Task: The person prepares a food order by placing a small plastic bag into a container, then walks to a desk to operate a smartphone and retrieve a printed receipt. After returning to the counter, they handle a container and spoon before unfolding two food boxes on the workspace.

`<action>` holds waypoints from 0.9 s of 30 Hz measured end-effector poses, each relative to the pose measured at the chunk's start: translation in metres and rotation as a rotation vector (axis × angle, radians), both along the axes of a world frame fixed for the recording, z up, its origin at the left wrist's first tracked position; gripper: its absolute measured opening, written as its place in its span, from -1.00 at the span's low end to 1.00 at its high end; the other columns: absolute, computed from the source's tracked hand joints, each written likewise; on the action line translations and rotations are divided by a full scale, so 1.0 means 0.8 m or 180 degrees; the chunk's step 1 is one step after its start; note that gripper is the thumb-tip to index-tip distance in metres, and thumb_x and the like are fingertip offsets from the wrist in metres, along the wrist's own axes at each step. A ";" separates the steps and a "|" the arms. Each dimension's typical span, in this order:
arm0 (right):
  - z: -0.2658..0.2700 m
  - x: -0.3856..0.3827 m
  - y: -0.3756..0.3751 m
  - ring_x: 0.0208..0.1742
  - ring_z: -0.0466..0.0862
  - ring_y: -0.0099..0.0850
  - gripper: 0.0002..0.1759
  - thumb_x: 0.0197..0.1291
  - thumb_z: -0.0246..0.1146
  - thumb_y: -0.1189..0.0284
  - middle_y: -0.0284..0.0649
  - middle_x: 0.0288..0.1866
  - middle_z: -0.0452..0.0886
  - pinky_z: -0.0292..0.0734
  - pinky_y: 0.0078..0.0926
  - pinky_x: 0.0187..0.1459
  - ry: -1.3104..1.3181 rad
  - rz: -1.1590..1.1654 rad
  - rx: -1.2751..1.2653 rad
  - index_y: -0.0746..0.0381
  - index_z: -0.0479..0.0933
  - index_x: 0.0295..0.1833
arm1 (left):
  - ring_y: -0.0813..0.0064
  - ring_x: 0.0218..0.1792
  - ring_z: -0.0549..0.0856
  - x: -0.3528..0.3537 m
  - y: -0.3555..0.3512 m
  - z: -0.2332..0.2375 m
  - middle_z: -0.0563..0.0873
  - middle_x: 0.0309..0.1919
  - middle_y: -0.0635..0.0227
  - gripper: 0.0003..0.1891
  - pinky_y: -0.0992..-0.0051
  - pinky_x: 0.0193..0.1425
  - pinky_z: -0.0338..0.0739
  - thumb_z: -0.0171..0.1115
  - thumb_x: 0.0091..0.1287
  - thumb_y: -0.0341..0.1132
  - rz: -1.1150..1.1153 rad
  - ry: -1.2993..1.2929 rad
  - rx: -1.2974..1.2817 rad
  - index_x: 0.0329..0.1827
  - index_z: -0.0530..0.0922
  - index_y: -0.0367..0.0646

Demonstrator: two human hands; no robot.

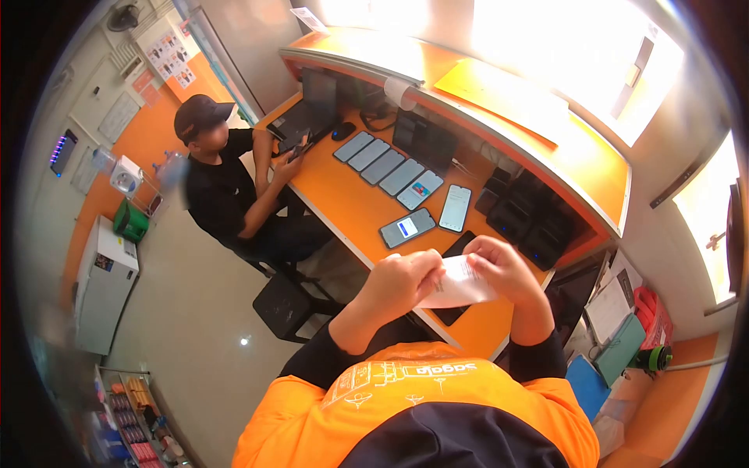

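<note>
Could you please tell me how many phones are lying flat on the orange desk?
7 phones: five in a diagonal row, two lit ones beside them. Another dark one may lie partly hidden behind the paper.

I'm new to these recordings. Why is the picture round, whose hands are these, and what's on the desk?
No machine here: one wide-angle camera on a person's head looks down, which curves the picture. The orange shirt below is the wearer's. Their left hand and right hand both pinch a white paper slip above an orange desk. On it lies a row of flat dark smartphones, some lit, near an open dark laptop. A seated co-worker in black sits at its far end.
</note>
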State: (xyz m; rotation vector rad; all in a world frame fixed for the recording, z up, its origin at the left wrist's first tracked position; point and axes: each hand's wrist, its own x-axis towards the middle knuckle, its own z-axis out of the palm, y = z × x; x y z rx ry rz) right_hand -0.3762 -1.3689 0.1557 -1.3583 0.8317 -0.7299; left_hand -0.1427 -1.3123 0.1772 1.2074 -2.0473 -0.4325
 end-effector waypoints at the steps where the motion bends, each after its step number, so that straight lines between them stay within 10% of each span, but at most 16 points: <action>1: -0.005 -0.010 -0.008 -0.27 0.59 -0.69 -0.84 0.42 0.32 0.42 -0.43 -0.28 0.60 0.50 -0.68 -0.26 -0.0177 0.0001 0.0196 0.29 0.56 -0.07 | 0.13 -0.38 0.75 0.004 0.000 0.001 0.72 -0.40 0.18 -0.89 0.30 -0.34 0.62 0.31 0.41 -0.28 0.0129 -0.0006 -0.0018 -0.23 0.59 -0.10; 10: 0.030 -0.018 0.005 -0.28 0.68 -0.67 -0.84 0.35 0.38 0.51 -0.42 -0.31 0.59 0.57 -0.70 -0.29 -0.0541 -0.0946 -0.0377 0.25 0.50 -0.18 | 0.23 -0.43 0.79 0.018 0.020 0.006 0.73 -0.46 0.18 -0.58 0.45 -0.35 0.64 0.56 0.16 -0.02 -0.0110 0.0045 0.0070 -0.21 0.64 -0.18; 22: 0.037 -0.022 0.006 -0.25 0.74 -0.58 -0.86 0.32 0.38 0.56 -0.38 -0.35 0.61 0.59 -0.64 -0.31 0.0207 -0.1181 -0.0953 0.30 0.52 -0.20 | 0.36 -0.58 0.69 0.024 0.039 0.006 0.66 -0.55 0.40 -0.65 0.45 -0.53 0.49 0.56 0.17 -0.07 -0.0717 0.0053 -0.0794 -0.39 0.57 -0.08; 27: 0.040 -0.029 0.004 -0.29 0.69 -0.63 -0.85 0.29 0.41 0.55 -0.41 -0.37 0.58 0.57 -0.66 -0.31 0.0002 -0.1381 -0.0895 0.29 0.53 -0.22 | 0.28 -0.45 0.77 0.030 0.051 0.007 0.72 -0.40 0.34 -0.67 0.49 -0.32 0.67 0.49 0.29 -0.22 -0.0980 0.0744 -0.0151 0.04 0.60 -0.07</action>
